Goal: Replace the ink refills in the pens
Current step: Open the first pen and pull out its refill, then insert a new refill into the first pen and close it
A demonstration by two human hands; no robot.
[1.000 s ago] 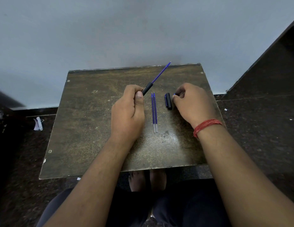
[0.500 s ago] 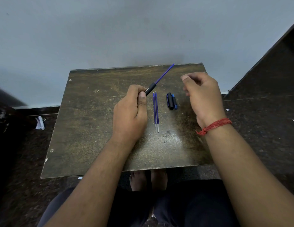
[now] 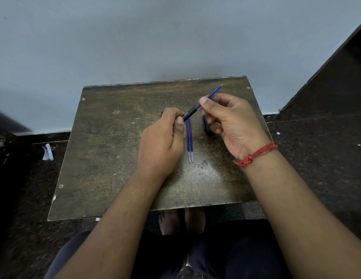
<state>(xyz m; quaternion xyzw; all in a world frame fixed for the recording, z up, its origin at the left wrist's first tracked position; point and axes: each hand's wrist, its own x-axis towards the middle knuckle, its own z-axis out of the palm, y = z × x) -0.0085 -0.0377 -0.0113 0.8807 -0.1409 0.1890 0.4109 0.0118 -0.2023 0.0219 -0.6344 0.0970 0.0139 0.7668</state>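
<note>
head view: left hand [image 3: 161,141] is wrapped around the black pen barrel [image 3: 189,114], thumb pressed on top, with the blue refill [image 3: 213,93] sticking out of it up and to the right over the table [image 3: 107,150]. right hand [image 3: 234,121] is pinching that refill between thumb and forefinger just past the barrel mouth, other fingers loosely curled. two spare refills [image 3: 189,139] lie side by side on the table between the hands, metal ends toward the person. a dark pen piece [image 3: 205,122], probably the cap or tip section, sits just under the right fingers, mostly hidden.

looks to me like the old refill is about to get pulled out. tip for this bit: pull straight along the barrel line, not sideways, those thin tubes kink easily. keep the left hand firm and still, and don't let the right hand knock the spares or that loose piece off the table.
</note>
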